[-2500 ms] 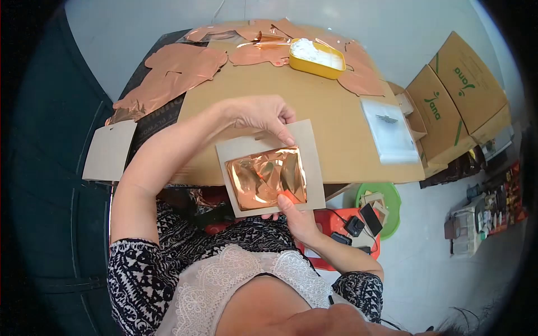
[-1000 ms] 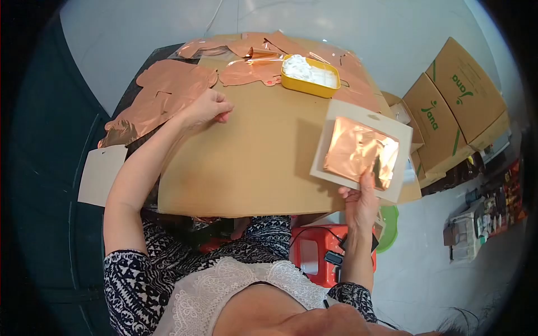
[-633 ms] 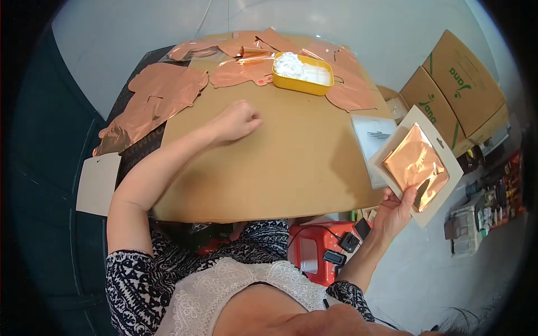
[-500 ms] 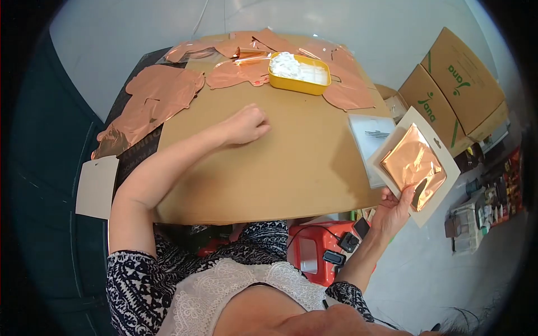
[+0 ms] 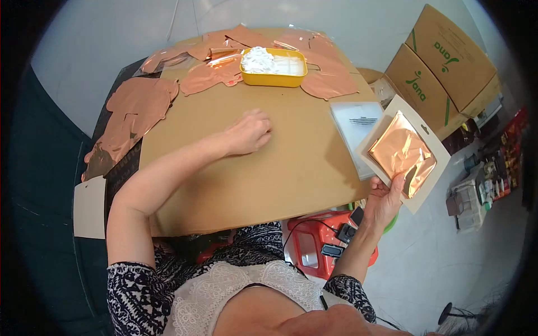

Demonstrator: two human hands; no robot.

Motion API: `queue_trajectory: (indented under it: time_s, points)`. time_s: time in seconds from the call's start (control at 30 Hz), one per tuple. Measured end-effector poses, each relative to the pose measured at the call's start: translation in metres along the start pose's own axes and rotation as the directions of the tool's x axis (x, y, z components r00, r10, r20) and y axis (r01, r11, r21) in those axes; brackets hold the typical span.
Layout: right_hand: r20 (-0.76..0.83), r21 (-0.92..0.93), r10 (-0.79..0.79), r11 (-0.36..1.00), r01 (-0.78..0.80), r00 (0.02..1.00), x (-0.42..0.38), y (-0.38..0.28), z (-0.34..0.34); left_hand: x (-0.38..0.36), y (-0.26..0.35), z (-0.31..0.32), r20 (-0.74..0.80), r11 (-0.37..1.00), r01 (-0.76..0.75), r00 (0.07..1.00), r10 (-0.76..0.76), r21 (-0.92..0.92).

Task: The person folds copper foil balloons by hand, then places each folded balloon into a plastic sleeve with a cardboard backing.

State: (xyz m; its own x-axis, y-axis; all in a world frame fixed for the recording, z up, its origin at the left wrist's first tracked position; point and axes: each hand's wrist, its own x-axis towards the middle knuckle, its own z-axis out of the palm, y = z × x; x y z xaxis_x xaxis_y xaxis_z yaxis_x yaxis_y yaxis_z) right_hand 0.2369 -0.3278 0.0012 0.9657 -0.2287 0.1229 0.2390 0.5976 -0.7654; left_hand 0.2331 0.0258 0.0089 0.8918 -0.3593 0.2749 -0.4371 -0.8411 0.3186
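My left hand (image 5: pixel 247 132) rests on the brown table (image 5: pixel 224 190), its fingers curled in; whether anything is inside the curl is hidden. At the right edge of the table, my right hand (image 5: pixel 385 203) grips a white card (image 5: pixel 436 147) by its lower edge. A folded copper foil piece (image 5: pixel 404 151) lies flat against that card, under my thumb. Beneath and beside the card is a stack of clear plastic sleeves (image 5: pixel 354 124) with small print. A yellow tray (image 5: pixel 273 80) at the back holds white material.
Flat copper foil shapes (image 5: pixel 140 101) lie along the left and back of the table. A blank card (image 5: pixel 89 207) sits at the left edge. Cardboard boxes (image 5: pixel 416 84) stand at the right. A red stool (image 5: pixel 308 246) with black devices is below the table's front edge.
The view has shifted, so the table and tray appear further left. My left hand is curled on the table as before, and my right hand still holds the card with the foil.
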Motion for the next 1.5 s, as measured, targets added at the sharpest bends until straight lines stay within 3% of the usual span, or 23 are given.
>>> queue_trajectory:
  time_s: [0.1,0.27,0.4,0.47,0.6,0.7,0.8,0.9,1.13,1.23,1.27,1.33,1.37,1.43,1.5]
  points:
    - [-0.001,0.003,-0.010,1.000,0.010,1.000,0.000,0.000,0.000,0.013,0.010,0.006,0.126,0.997,0.005,0.992,-0.015,0.075]
    - [0.046,-0.012,-0.018,1.000,0.019,0.999,0.001,-0.001,-0.010,0.044,0.035,0.030,0.128,0.993,-0.098,0.988,0.089,0.067]
    - [0.054,-0.075,-0.126,0.989,0.130,0.991,0.000,-0.002,-0.014,0.070,0.063,0.040,0.101,0.980,-0.197,0.976,0.193,0.039]
    - [0.064,-0.143,-0.218,0.964,0.225,0.974,-0.005,-0.002,-0.014,0.074,0.075,0.038,0.104,0.983,-0.177,0.978,0.181,-0.049]
    - [0.322,-0.142,-0.288,0.927,0.347,0.902,-0.014,-0.009,-0.006,0.073,0.084,0.032,0.093,0.980,-0.175,0.979,0.184,-0.097]
    - [0.110,-0.088,-0.385,0.915,0.395,0.916,-0.021,-0.011,0.003,0.065,0.072,0.031,0.053,0.984,-0.162,0.985,0.166,-0.078]
    - [0.072,-0.023,-0.337,0.940,0.339,0.939,-0.015,-0.013,-0.017,0.064,0.058,0.033,0.027,0.988,-0.137,0.990,0.139,-0.065]
    - [0.066,-0.089,-0.337,0.935,0.342,0.939,-0.013,-0.012,-0.022,0.073,0.049,0.032,0.091,1.000,-0.001,0.996,0.002,-0.012]
    - [0.245,-0.082,-0.242,0.960,0.269,0.939,-0.018,-0.007,-0.026,0.070,0.040,0.029,0.061,0.999,0.052,0.997,-0.053,0.012]
    - [0.410,-0.125,-0.218,0.949,0.291,0.886,-0.017,0.004,-0.023,0.055,0.036,0.024,0.028,1.000,0.023,0.999,-0.024,0.020]
    - [0.430,-0.258,-0.158,0.922,0.289,0.889,-0.014,0.013,-0.038,0.049,0.032,0.019,0.017,0.999,0.030,0.999,-0.030,0.014]
    - [0.399,-0.464,-0.302,0.748,0.475,0.865,-0.024,0.027,-0.020,0.039,0.022,0.006,-0.012,0.999,0.042,0.999,-0.042,0.009]
    - [0.433,-0.526,-0.264,0.702,0.480,0.862,-0.025,0.025,-0.016,0.035,0.016,-0.001,-0.029,0.999,0.046,0.999,-0.046,0.006]
    - [0.497,-0.632,-0.187,0.591,0.501,0.847,-0.025,0.020,-0.008,0.026,0.006,-0.009,-0.074,0.999,0.034,0.997,-0.033,0.007]
    - [0.574,-0.620,-0.198,0.529,0.580,0.795,-0.025,0.029,-0.007,0.016,0.000,-0.019,-0.131,1.000,0.017,0.991,-0.014,0.023]
